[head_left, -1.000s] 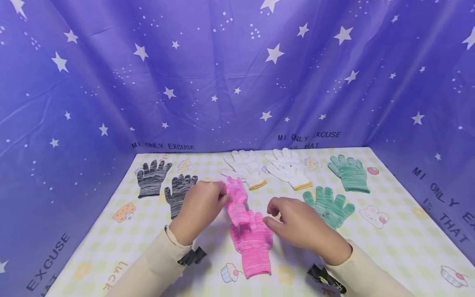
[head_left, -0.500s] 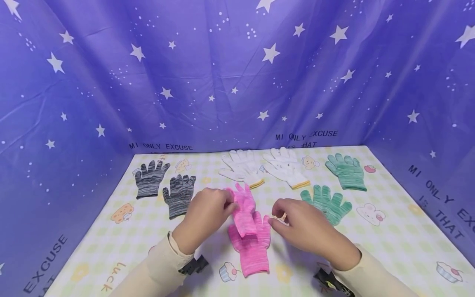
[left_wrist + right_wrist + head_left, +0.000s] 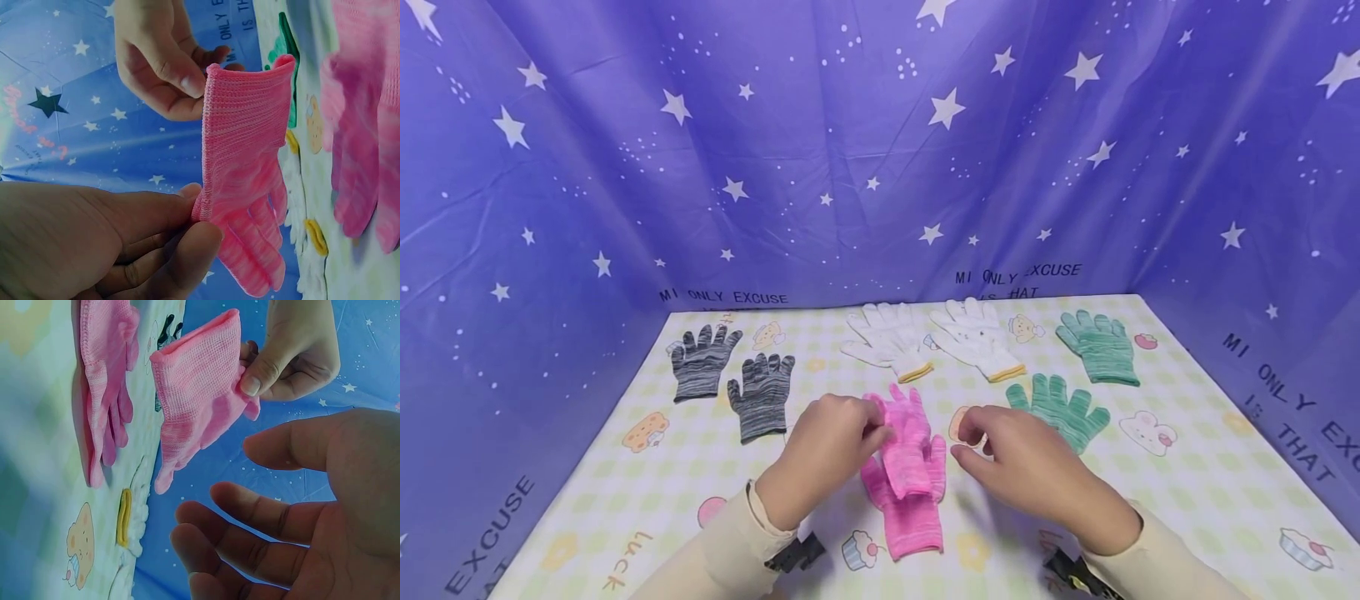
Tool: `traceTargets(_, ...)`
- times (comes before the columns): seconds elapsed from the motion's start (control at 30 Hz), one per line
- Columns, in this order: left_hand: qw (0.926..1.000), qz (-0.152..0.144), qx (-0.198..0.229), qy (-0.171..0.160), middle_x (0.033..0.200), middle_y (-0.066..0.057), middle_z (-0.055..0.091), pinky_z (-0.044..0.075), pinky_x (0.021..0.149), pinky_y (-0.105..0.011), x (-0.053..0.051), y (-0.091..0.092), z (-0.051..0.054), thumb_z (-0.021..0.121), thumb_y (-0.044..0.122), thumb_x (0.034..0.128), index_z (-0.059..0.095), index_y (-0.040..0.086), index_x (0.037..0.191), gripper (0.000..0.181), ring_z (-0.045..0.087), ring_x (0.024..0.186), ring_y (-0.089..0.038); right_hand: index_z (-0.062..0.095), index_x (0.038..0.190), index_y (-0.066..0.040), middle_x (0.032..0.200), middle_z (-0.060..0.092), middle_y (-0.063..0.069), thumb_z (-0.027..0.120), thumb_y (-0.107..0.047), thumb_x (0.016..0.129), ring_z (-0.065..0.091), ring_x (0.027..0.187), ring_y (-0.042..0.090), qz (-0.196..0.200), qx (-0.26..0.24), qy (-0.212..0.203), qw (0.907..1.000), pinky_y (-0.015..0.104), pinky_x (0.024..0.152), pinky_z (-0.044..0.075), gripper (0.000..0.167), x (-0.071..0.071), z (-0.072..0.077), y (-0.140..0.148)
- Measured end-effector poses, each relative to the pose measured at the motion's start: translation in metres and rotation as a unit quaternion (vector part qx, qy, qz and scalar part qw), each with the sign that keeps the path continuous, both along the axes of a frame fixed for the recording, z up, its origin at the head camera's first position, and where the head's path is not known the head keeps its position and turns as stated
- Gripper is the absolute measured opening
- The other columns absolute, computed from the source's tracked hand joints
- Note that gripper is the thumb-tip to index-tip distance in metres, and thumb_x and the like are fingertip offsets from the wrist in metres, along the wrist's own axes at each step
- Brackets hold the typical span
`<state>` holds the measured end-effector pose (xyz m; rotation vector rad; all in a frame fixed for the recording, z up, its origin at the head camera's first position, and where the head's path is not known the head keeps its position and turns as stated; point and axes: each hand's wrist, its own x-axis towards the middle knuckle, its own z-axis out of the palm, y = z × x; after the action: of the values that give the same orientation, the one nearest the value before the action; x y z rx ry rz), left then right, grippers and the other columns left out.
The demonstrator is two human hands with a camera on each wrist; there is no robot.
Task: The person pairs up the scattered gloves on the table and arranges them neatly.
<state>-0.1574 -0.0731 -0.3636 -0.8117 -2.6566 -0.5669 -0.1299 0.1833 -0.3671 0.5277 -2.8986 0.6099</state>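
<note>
My left hand (image 3: 829, 442) pinches the edge of a pink knit glove (image 3: 907, 450) between thumb and forefinger, as the left wrist view shows, where the glove (image 3: 247, 131) hangs off the table. Below it a second pink glove (image 3: 915, 529) lies flat, cuff toward me and partly covered from the head view. To the right, my right hand (image 3: 1022, 458) hovers with loosely bent fingers. In the right wrist view the right hand's fingers (image 3: 262, 519) are spread and hold nothing, apart from the raised glove (image 3: 197, 381).
Two dark grey striped gloves (image 3: 762, 396) lie at the left. Two white gloves (image 3: 891, 337) with yellow cuff edges lie at the back, and two green gloves (image 3: 1060, 410) at the right. A checked cloth (image 3: 700, 467) covers the table; a starry blue curtain (image 3: 820, 217) surrounds it.
The left hand has moved toward me and to the right with the pink glove, which now hangs above the second pink glove. The right hand has shifted slightly right.
</note>
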Motion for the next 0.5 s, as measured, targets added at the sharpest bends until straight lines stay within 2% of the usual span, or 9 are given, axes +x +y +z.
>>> traceTargets(0.33,0.9998,-0.019,-0.006,-0.009,0.061,0.013,0.055,0.043,0.058,-0.02,0.002,0.006,-0.012,0.083,0.026,0.0881,0.07,0.02,0.073,0.021,0.044,0.055,-0.001,0.065,0.09,-0.035,0.08,0.061,-0.021,0.076,-0.033,0.09,0.06,0.077,0.005,-0.005,0.001,-0.007,1.0,0.026,0.066,0.045,0.011,0.0,-0.001,-0.001)
traceTargets(0.5,0.9995,-0.028,0.003,-0.016,0.064,0.013,0.06,0.045,0.059,-0.019,0.004,0.007,-0.015,0.084,0.025,0.0878,0.073,0.019,0.075,0.018,0.047,0.056,0.001,0.065,0.09,-0.035,0.081,0.061,-0.021,0.075,-0.034,0.09,0.06,0.077,0.005,-0.006,0.003,-0.008,1.0,0.027,0.065,0.045,0.011,0.0,-0.001,-0.001)
